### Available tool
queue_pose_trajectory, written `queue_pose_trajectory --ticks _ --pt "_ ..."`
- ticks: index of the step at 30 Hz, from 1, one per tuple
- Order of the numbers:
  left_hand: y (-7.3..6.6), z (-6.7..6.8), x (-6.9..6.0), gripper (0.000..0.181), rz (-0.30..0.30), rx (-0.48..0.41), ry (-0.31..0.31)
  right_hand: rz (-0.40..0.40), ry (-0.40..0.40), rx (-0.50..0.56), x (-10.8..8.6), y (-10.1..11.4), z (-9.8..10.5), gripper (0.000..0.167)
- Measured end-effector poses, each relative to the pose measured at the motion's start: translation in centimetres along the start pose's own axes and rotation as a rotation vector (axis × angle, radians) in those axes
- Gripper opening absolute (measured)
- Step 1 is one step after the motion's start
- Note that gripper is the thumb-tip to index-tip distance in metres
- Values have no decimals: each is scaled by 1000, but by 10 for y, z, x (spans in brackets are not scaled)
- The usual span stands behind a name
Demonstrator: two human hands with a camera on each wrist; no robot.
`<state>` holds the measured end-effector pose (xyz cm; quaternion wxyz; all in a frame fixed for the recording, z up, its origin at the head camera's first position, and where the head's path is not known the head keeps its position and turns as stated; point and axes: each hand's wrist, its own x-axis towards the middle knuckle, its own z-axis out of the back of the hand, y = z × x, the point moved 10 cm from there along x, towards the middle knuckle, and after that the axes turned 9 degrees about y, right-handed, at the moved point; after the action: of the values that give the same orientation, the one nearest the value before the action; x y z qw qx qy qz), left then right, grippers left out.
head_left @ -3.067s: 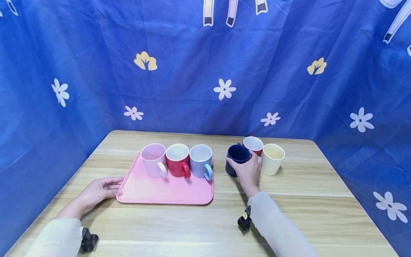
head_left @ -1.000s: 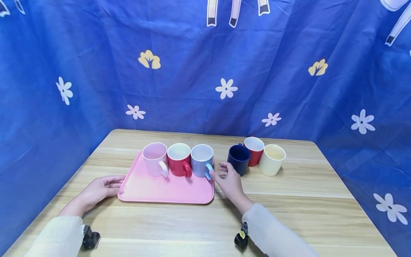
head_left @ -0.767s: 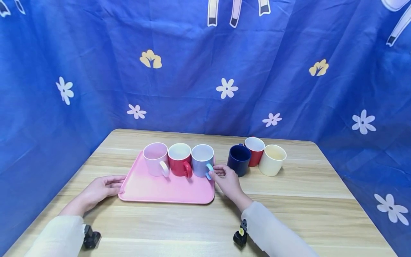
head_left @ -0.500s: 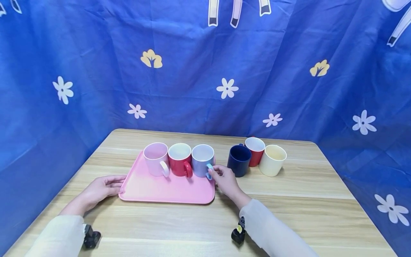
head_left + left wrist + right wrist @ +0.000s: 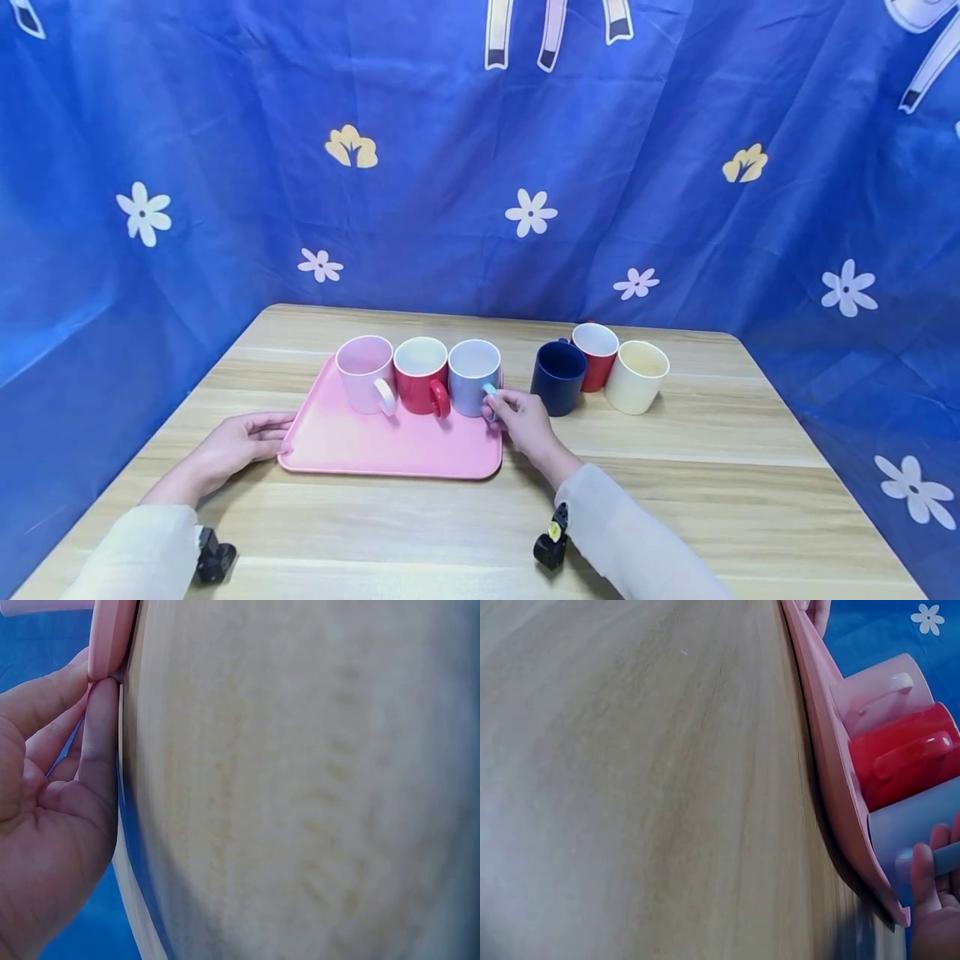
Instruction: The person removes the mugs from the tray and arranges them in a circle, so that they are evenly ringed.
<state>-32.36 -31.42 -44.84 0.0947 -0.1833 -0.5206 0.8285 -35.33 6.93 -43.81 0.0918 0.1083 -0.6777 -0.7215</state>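
My left hand (image 5: 228, 454) holds the near left corner of a pink tray (image 5: 390, 454), fingers and thumb at its rim; the left wrist view shows the fingertips at the tray edge (image 5: 111, 645). On the tray a pale pink mug (image 5: 360, 379), a red mug (image 5: 416, 383) and a light blue mug (image 5: 468, 383) stand upright in a row. At the tray's right side my right hand (image 5: 528, 425) pinches the light blue mug's handle (image 5: 946, 859) between thumb and fingers. That handle is partly hidden by the fingers.
Right of the tray, on the wooden table (image 5: 712, 483), stand a dark blue mug (image 5: 557, 387), another red mug with a white inside (image 5: 597, 367) and a cream mug (image 5: 633, 387), close together. A blue patterned curtain (image 5: 420, 208) hangs behind the table.
My right hand has let go of the dark blue mug, moved left and taken hold of the light blue mug's handle. The left hand has stayed at the tray.
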Motion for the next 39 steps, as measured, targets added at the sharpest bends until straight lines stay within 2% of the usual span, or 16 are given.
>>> queue_pose_trajectory --ticks 4,10,18,30,39 --pt "0 0 -1 64 -8 7 -4 2 14 -25 -4 1 2 25" --pt "-1 1 0 63 -21 -14 -4 58 38 -62 -12 8 4 25" --pt "3 2 1 67 19 5 -11 146 98 -72 -23 20 13 24" --pt "2 1 2 65 6 -1 -10 182 255 -174 -50 31 39 23" --pt "6 1 3 64 4 1 -10 210 304 -218 -71 27 64 23"
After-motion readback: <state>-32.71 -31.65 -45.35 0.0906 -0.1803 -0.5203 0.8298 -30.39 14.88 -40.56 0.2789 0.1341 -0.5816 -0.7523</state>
